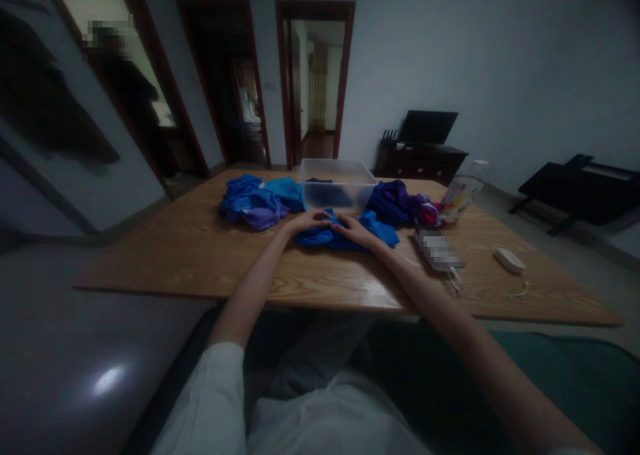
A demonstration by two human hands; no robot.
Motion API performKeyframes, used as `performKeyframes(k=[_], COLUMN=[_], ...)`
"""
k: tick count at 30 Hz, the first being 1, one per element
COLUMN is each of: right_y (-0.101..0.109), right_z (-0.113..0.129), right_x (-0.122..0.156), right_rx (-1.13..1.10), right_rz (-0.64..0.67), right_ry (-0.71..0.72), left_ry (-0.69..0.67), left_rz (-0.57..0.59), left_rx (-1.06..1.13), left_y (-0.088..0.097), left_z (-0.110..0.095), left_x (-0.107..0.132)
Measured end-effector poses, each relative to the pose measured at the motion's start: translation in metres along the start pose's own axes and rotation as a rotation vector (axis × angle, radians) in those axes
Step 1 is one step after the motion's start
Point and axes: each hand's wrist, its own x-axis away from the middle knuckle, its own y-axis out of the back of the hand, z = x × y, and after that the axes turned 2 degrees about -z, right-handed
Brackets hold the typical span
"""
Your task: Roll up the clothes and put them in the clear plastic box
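A bright blue piece of cloth, which looks like a garment (pixel 381 229), lies crumpled on the wooden table in front of me. My left hand (pixel 309 221) is on its left part, with the fingers curled round a fold. Close beside it, my right hand (pixel 353 231) grips the same cloth near its middle, the fingers bent inward. The fingertips are small and dim, and partly lost in the folds. Just behind both hands stands a clear plastic bin (pixel 337 195) with some dark cloth in it.
Blue and lilac clothes (pixel 255 205) are heaped left of the bin. Purple clothes (pixel 393 200) lie to its right, near a clear bottle (pixel 463 195). A blurred-out device (pixel 437 249) and a white oval object (pixel 509 261) lie on the table (pixel 175 261). A person (pixel 133 95) stands in a doorway.
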Motion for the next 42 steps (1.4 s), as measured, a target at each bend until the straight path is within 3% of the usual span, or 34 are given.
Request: performKeyframes(k=[11, 27, 42], right_y=[0.002, -0.002, -0.001], right_z=[-0.008, -0.010, -0.007], right_x=[-0.006, -0.002, -0.001], right_rx=[-0.105, 0.016, -0.019], right_rz=[0.031, -0.040, -0.010], right_ry=[-0.032, -0.002, 0.004], left_ry=[0.010, 0.060, 0.064], left_rz=[0.024, 0.030, 0.008], left_rx=[-0.003, -0.038, -0.042], left_y=[-0.003, -0.004, -0.004], left_z=[-0.009, -0.006, -0.008], left_x=[0.000, -0.003, 0.001])
